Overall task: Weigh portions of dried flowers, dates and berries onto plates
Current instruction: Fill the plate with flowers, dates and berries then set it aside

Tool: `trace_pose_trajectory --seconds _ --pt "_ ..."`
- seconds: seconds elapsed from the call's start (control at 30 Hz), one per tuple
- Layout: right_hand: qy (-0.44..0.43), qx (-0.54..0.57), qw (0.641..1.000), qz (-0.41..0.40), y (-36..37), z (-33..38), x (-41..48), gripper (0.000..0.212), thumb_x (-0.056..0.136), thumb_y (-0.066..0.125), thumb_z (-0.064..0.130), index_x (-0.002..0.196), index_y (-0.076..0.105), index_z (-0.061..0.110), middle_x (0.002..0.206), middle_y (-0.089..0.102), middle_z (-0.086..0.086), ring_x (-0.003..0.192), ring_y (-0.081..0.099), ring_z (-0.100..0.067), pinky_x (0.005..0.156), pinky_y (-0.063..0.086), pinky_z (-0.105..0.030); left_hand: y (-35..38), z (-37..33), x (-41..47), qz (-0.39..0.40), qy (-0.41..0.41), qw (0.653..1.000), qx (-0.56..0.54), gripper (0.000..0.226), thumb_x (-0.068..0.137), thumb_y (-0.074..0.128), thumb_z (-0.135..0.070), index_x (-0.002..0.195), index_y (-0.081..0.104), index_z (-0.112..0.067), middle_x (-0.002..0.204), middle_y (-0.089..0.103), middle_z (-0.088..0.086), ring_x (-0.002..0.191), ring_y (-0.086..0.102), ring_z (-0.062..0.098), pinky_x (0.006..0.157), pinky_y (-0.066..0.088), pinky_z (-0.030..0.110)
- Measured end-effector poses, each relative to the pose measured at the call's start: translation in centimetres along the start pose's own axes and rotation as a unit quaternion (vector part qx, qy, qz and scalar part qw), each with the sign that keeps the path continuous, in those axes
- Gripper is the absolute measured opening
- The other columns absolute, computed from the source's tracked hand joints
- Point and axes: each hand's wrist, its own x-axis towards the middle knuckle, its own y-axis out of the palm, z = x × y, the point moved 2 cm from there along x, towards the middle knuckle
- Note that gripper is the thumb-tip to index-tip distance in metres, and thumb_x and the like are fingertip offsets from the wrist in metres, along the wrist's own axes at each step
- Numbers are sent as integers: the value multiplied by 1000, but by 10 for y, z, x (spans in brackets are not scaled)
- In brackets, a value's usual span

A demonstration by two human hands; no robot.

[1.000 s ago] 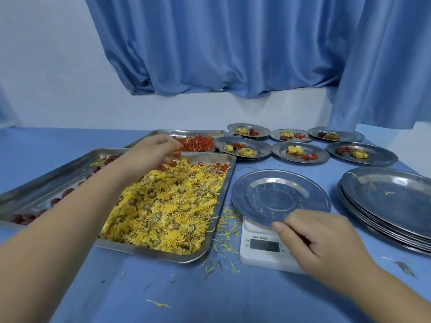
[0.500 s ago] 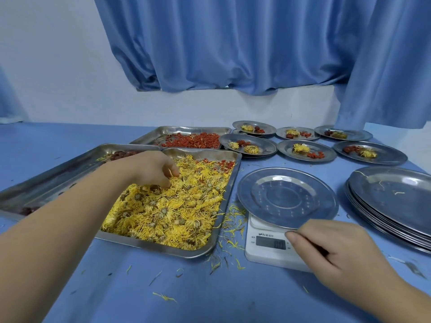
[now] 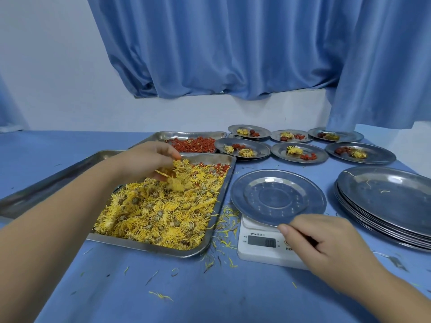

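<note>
**A:** Taking the scale as the mark, where are the flowers?

**B:** The scale point(image 3: 261, 249) sits near the front. The flower tray point(image 3: 149, 247) lies just left of it, heaped with yellow dried flowers point(image 3: 158, 213). The tray's long axis runs from the near edge away toward the wall, and its far end leans a little toward the scale's side.

**A:** And the hands?

**B:** The left hand point(image 3: 149, 162) is over the tray's far end, beyond and left of the scale. Its fingers are curled round a clump of flowers point(image 3: 175, 183) held just above the heap. The right hand point(image 3: 326, 243) rests on the scale's front right corner with its fingers curled. Its thumb tip is at the near rim of the bare plate point(image 3: 277, 197) standing on the scale. I cannot tell whether it pinches that rim.

**A:** What's around, and what's in the way?

**B:** The tray's right wall lies between the clump and the plate, and loose petals point(image 3: 226, 227) are scattered between the tray and the scale. Right of the scale is a stack of plates point(image 3: 384, 206). Beyond the scale are six filled plates point(image 3: 300, 151) in two rows. Beyond and to the left is the berry tray point(image 3: 163, 136). A third tray point(image 3: 46, 183) lies farther left, largely hidden by the left forearm.
</note>
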Motion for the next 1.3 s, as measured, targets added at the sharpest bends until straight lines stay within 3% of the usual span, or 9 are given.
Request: trace_pose_trajectory --seconds 0.07,0.23,0.4,0.53,0.8,0.9,1.03,1.2,1.3 --pt "5 4 1000 2 -1 0 0 41 91 44 41 55 37 21 50 29 10 47 31 -6 48 30 -23 4 -3 -2 -3 2 1000 13 25 93 53 -1 107 62 -20 109 62 10 87 70 14 70 57 28" --pt "4 9 1000 6 -3 1 2 38 91 44 41 58 28 29 50 25 12 48 28 -4 48 27 -20 5 -8 0 -35 10 999 16 20 95 53 -6 106 65 -19 82 65 1 44 57 -3 37 37 11" --pt "6 4 1000 19 -5 2 2 40 90 43 42 58 25 27 49 23 12 47 28 -5 48 25 -19 10 -5 0 -15 9 989 149 21 96 51 -14 95 68 -26 90 68 6 68 56 15 60 47 26" --pt "6 5 1000 27 -5 2 1 40 90 43 43 58 24 28 49 24 10 48 28 -5 49 25 -20 13 5 1 -22 -13 977 213 25 95 51 -21 85 72 -11 78 63 21 65 51 20 69 49 37" --pt "12 14 999 33 -3 -1 1 41 90 44 44 57 26 28 49 26 10 48 29 -5 48 25 -19 19 17 15 -52 -6 971 231 35 93 54 -50 73 56 -21 65 53 -7 58 49 9 60 40 27" --pt "14 13 999 35 -4 -2 1 41 90 44 44 57 26 27 50 27 9 48 30 -6 48 26 -20 22 20 21 -10 1 941 338 19 87 67 -40 94 61 -24 87 60 -9 69 54 5 60 40 23" --pt "12 13 999 36 -4 -2 1 41 90 44 44 57 28 25 50 27 8 48 30 -6 48 27 -20 22 25 27 30 -10 918 396 23 87 68 -30 110 67 -28 109 55 -13 103 56 9 91 44 27" --pt "9 13 999 34 -4 -2 1 42 90 44 43 58 27 24 50 26 8 48 28 -6 48 26 -21 15 25 26 -22 14 932 363 6 89 63 -35 85 65 -30 83 64 -13 59 60 -2 50 43 12" --pt "9 12 999 33 -5 -2 1 43 90 44 44 57 29 22 50 26 9 48 28 -7 47 27 -22 8 19 22 -54 27 935 350 12 91 57 -35 84 64 -28 87 67 -5 78 65 13 68 51 28"
